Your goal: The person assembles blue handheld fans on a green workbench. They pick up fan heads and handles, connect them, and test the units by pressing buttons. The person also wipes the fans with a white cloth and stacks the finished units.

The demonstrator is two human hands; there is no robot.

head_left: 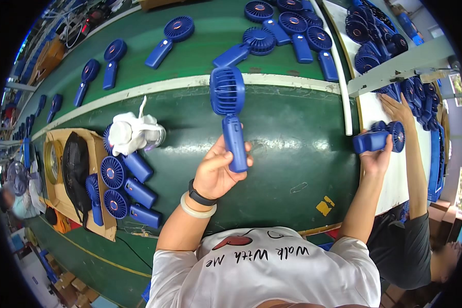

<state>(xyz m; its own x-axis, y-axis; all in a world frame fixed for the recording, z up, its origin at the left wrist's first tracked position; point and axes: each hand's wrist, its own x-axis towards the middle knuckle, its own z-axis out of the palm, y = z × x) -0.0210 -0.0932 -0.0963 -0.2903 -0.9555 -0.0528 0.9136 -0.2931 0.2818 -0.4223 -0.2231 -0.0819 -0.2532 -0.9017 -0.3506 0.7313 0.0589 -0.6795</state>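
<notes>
My left hand [215, 172] is closed round the handle of a blue handheld fan [233, 134], held upright over the green bench with its caged head pointing away from me. Out to the right, my right hand [377, 160] grips a second blue handheld fan [370, 142] over a white board, its handle pointing left and its head to the right. A wristband and a pale bracelet circle my left wrist. Beside that right-hand fan, a co-worker's hand [397, 110] reaches toward a pile of blue fans [420, 102].
Several blue fans [178, 29] lie along the green belt [133, 66] behind a pale rail. At left stand a white plastic-wrapped bottle [133, 134], several fans [138, 192] and a cardboard box [101, 149] with a black pouch. A white pole [344, 87] and a grey beam [405, 64] cross the right side.
</notes>
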